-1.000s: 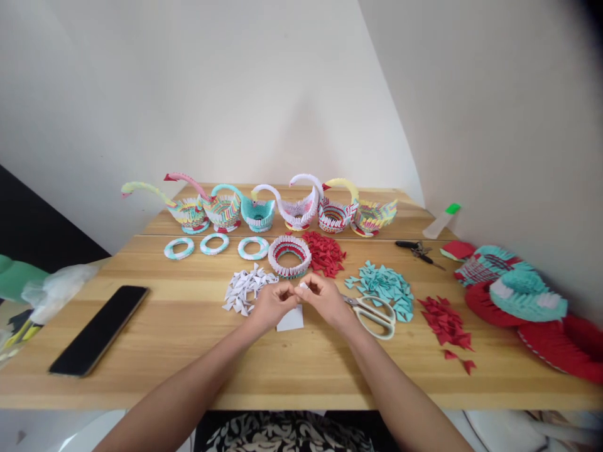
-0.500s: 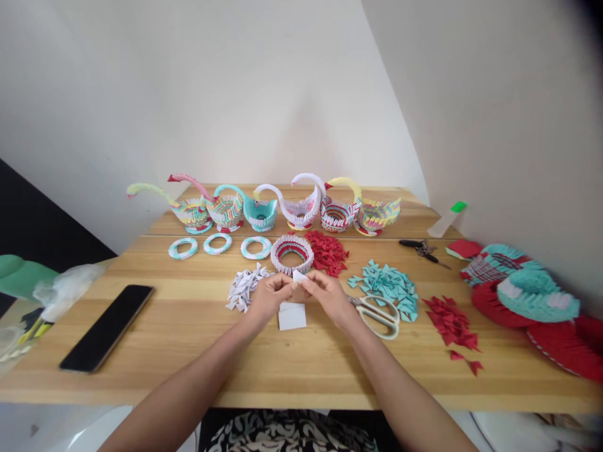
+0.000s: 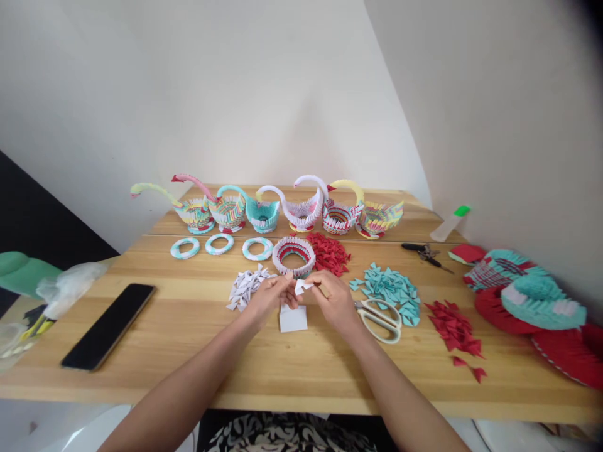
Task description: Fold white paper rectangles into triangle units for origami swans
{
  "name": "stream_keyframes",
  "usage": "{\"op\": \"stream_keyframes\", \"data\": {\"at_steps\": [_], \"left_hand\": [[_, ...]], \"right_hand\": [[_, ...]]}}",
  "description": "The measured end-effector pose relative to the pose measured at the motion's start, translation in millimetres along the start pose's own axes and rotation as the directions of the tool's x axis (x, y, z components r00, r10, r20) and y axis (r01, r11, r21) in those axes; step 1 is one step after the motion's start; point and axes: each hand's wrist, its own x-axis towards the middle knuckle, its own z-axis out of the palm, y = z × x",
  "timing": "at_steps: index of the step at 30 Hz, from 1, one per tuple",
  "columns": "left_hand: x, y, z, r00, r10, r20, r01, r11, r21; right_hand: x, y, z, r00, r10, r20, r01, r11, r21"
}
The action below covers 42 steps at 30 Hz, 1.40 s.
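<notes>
Between my two hands is a small folded piece of white paper (image 3: 301, 287). My right hand (image 3: 333, 298) pinches its right side between thumb and fingers. The fingers of my left hand (image 3: 273, 297) are curled together at its left edge. Below it on the table lies a stack of white paper slips (image 3: 293, 319). A round ring of interlocked white, red and teal paper pieces (image 3: 282, 267) stands just behind my hands. A heap of white folded triangles (image 3: 245, 287) lies beside my left hand. Scissors (image 3: 390, 328) with pale handles lie to the right of my right wrist.
Heaps of red triangles (image 3: 330, 252), teal triangles (image 3: 392, 290) and more red ones (image 3: 455, 326) lie on the table (image 3: 188, 339). Several paper swans (image 3: 264, 216) line the back, with three small rings (image 3: 185, 248) before them. A phone (image 3: 108, 326) lies left; pliers (image 3: 426, 253) lie right.
The white paper has turned in my fingers and shows a notched, folded shape. My right hand has lifted and shifted slightly right, and my left fingers have loosened a little. The view has shifted slightly.
</notes>
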Motion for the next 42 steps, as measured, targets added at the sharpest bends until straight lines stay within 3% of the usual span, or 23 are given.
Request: {"op": "stream_keyframes", "data": {"at_steps": [3,7,12,15,18,34,42], "left_hand": [[0.0,-0.7,-1.5,1.0,-0.01,0.023,0.01,1.0,0.02],[1.5,-3.2,-3.1,1.0,-0.009,-0.018,0.009,1.0,-0.004],[1.5,-2.4,-2.9,0.999,0.014,-0.047,-0.017,0.998,-0.057],[0.1,-0.5,-1.3,0.999,0.014,-0.042,-0.018,0.997,-0.077],[-1.0,0.5,0.3,0.999,0.015,-0.045,-0.018,0.997,-0.077],[0.0,-0.7,0.4,0.995,0.045,-0.083,-0.043,0.999,0.033],[-3.1,1.9,3.1,0.988,0.101,-0.115,-0.086,0.988,0.126]], "right_hand": [[0.3,-2.6,1.1,0.999,-0.026,0.033,0.027,0.999,-0.02],[0.2,-0.6,3.8,0.983,0.164,0.084,-0.175,0.974,0.143],[1.2,5.2,6.1,0.899,0.401,0.176,-0.437,0.795,0.421],[2.2,2.6,7.2,0.867,0.432,0.248,-0.494,0.687,0.533],[2.5,-1.4,8.0,0.864,0.418,0.281,-0.499,0.638,0.586],[1.7,2.0,8.4,0.872,0.416,0.257,-0.487,0.694,0.53],[1.7,4.3,7.3,0.888,0.4,0.229,-0.46,0.786,0.412]]}}
